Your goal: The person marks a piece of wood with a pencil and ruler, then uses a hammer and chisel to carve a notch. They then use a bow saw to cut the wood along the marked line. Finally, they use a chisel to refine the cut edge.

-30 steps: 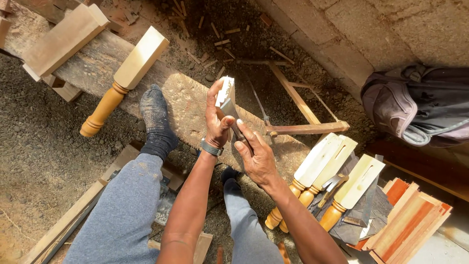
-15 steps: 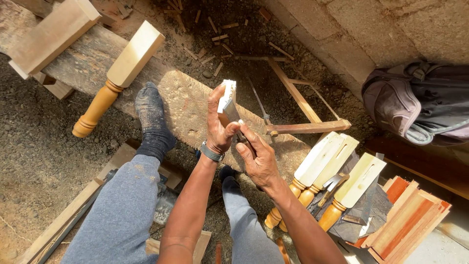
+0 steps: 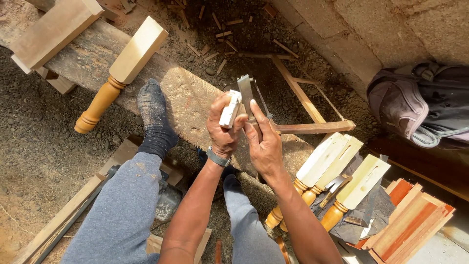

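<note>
Since earlier, your hands have risen: left hand (image 3: 223, 132) grips a white block (image 3: 229, 109), right hand (image 3: 264, 144) pinches a metal blade (image 3: 245, 93); next, steady stroking.

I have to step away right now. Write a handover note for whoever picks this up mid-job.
Left hand: gripping a small pale block, held up.
Right hand: holding a flat metal blade against the block.
Nearby: turned wooden leg on the plank by the socked foot; three more mortised legs at the right; bow saw beyond the hands.
Done: the legs at the right already have slots cut.
Left: cannot tell from this view how far the blade work has got.
</note>
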